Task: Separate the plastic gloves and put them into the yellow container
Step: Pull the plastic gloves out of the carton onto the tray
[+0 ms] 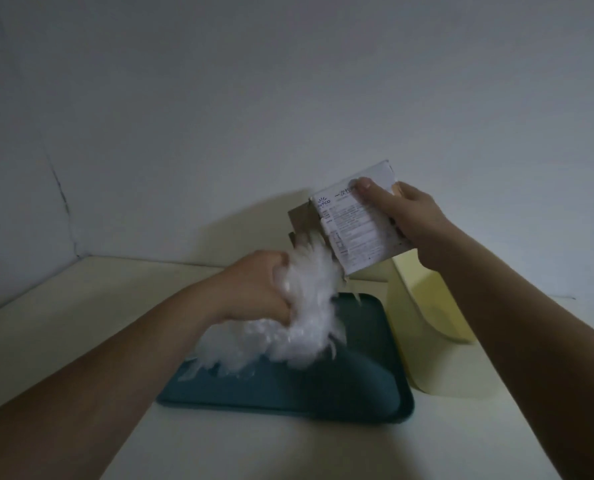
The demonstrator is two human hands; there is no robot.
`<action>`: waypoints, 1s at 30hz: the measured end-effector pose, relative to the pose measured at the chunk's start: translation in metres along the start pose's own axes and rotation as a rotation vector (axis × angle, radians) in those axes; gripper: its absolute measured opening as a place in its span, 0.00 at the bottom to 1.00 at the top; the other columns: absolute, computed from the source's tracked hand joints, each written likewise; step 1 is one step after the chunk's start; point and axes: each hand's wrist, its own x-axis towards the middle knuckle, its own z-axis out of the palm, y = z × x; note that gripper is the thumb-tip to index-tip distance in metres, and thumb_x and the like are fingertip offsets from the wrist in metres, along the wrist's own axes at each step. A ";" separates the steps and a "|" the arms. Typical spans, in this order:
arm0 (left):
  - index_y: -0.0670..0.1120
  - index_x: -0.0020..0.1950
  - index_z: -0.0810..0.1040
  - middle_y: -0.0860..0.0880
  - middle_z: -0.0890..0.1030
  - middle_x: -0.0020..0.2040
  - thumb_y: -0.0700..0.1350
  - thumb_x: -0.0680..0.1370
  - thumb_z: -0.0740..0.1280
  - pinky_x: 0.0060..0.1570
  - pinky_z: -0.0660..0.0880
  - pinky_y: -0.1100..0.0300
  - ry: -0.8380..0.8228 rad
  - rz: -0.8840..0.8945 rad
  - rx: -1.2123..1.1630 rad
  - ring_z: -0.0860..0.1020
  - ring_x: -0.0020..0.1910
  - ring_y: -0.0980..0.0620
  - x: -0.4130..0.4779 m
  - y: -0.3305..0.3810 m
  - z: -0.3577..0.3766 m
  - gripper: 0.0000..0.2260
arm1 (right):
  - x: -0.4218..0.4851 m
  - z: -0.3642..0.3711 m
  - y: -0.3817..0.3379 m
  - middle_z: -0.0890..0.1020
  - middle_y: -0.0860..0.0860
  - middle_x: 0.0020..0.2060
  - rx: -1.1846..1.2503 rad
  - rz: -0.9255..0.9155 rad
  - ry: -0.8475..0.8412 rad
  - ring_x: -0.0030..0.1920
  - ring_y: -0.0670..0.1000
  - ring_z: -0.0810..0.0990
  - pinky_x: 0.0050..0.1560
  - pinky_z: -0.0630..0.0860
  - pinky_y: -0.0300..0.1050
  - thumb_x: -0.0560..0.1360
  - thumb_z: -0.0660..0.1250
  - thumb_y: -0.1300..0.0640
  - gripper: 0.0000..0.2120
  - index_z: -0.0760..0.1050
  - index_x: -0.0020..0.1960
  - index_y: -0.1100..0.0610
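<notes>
Clear plastic fills the middle of my feed: a thick wad of gloves (302, 306), crinkled and whitish in the dim light, sits bunched in the left hand (254, 289). That hand's fingers are curled tight round the wad's middle, knuckles toward me. The top of the wad reaches the open, torn-looking end of a box (354, 230), and its loose lower ends hang down to the far left part of a dark teal tray (306, 393) – whether they actually rest on it I cannot tell through the blur. The right hand (413, 216) holds the box up in the air, tilted, open end down and to the left; its thumb presses on the printed white face and its fingers wrap behind, out of my sight. The two hands are apart, joined only by gloves and box. The print on the box is too small for me to read. Just right of the tray stands the yellow container (423, 341) – pale, tall-walled, partly hidden by the box and the right forearm; what I see of its inside shows no gloves. Tray and container both stand on a cream table (63, 323) set into a corner of grey wall (288, 98).
</notes>
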 end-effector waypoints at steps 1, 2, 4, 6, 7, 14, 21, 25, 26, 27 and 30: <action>0.54 0.49 0.79 0.55 0.85 0.47 0.44 0.64 0.82 0.50 0.83 0.56 -0.069 -0.039 0.102 0.84 0.48 0.54 0.001 0.001 0.008 0.19 | 0.001 0.002 -0.002 0.88 0.47 0.49 -0.009 -0.016 0.022 0.47 0.51 0.89 0.46 0.84 0.48 0.68 0.77 0.33 0.29 0.81 0.59 0.51; 0.53 0.52 0.79 0.53 0.84 0.50 0.47 0.64 0.82 0.54 0.83 0.52 -0.127 -0.072 0.203 0.83 0.51 0.51 0.003 0.002 0.016 0.20 | 0.001 0.004 -0.003 0.88 0.46 0.50 -0.014 -0.025 0.054 0.48 0.49 0.88 0.47 0.84 0.48 0.66 0.78 0.31 0.31 0.81 0.60 0.49; 0.52 0.60 0.76 0.51 0.81 0.55 0.51 0.68 0.81 0.58 0.81 0.50 -0.178 -0.128 0.320 0.81 0.55 0.50 0.010 0.005 0.034 0.24 | 0.000 0.011 -0.002 0.87 0.43 0.51 0.000 -0.073 0.136 0.49 0.47 0.87 0.48 0.84 0.47 0.66 0.78 0.31 0.29 0.80 0.60 0.46; 0.53 0.56 0.75 0.50 0.81 0.54 0.52 0.68 0.79 0.54 0.81 0.51 -0.205 -0.120 0.323 0.81 0.53 0.50 0.015 0.006 0.051 0.20 | -0.006 0.017 -0.001 0.86 0.42 0.50 0.030 -0.159 0.238 0.49 0.45 0.86 0.49 0.85 0.46 0.70 0.76 0.34 0.21 0.79 0.57 0.43; 0.54 0.55 0.75 0.52 0.81 0.53 0.53 0.67 0.78 0.53 0.81 0.52 -0.206 -0.094 0.330 0.81 0.51 0.51 0.018 0.006 0.057 0.21 | -0.008 0.019 0.000 0.85 0.42 0.50 0.039 -0.204 0.277 0.49 0.45 0.86 0.48 0.85 0.44 0.71 0.76 0.35 0.20 0.78 0.57 0.43; 0.61 0.80 0.62 0.60 0.71 0.74 0.59 0.59 0.85 0.69 0.75 0.50 -0.158 -0.008 0.124 0.74 0.69 0.53 0.014 0.011 0.023 0.53 | -0.006 0.015 0.006 0.87 0.49 0.53 0.348 -0.024 0.261 0.53 0.54 0.87 0.55 0.85 0.58 0.71 0.74 0.31 0.29 0.78 0.61 0.51; 0.53 0.61 0.84 0.59 0.84 0.58 0.44 0.79 0.73 0.63 0.78 0.60 0.329 0.115 -0.060 0.81 0.57 0.62 -0.003 0.011 -0.013 0.10 | -0.008 0.035 0.013 0.87 0.54 0.56 0.454 0.039 0.080 0.56 0.58 0.87 0.62 0.80 0.62 0.73 0.68 0.29 0.35 0.79 0.67 0.55; 0.54 0.61 0.85 0.60 0.86 0.50 0.38 0.82 0.66 0.49 0.80 0.60 0.487 0.248 -0.081 0.83 0.46 0.61 0.004 0.019 -0.021 0.14 | -0.009 0.052 0.007 0.86 0.56 0.59 0.424 0.086 -0.056 0.57 0.60 0.86 0.56 0.82 0.57 0.71 0.64 0.24 0.39 0.79 0.69 0.52; 0.55 0.61 0.85 0.63 0.85 0.50 0.39 0.82 0.67 0.48 0.80 0.60 0.471 0.266 -0.058 0.83 0.46 0.63 0.006 0.020 -0.023 0.15 | -0.010 0.054 0.007 0.86 0.56 0.58 0.407 0.105 -0.076 0.57 0.60 0.86 0.54 0.82 0.55 0.70 0.63 0.23 0.40 0.79 0.68 0.51; 0.58 0.64 0.84 0.65 0.85 0.51 0.40 0.82 0.67 0.51 0.80 0.61 0.424 0.280 -0.062 0.83 0.49 0.65 0.008 0.022 -0.026 0.16 | -0.010 0.055 0.007 0.86 0.56 0.57 0.384 0.121 -0.091 0.56 0.60 0.87 0.54 0.82 0.54 0.70 0.62 0.22 0.40 0.79 0.68 0.51; 0.62 0.77 0.72 0.63 0.81 0.66 0.44 0.84 0.68 0.60 0.79 0.64 0.308 0.306 -0.262 0.80 0.63 0.66 0.010 0.035 -0.026 0.23 | -0.011 0.059 0.010 0.87 0.55 0.55 0.325 0.173 -0.126 0.54 0.59 0.87 0.58 0.80 0.60 0.73 0.57 0.21 0.39 0.81 0.65 0.50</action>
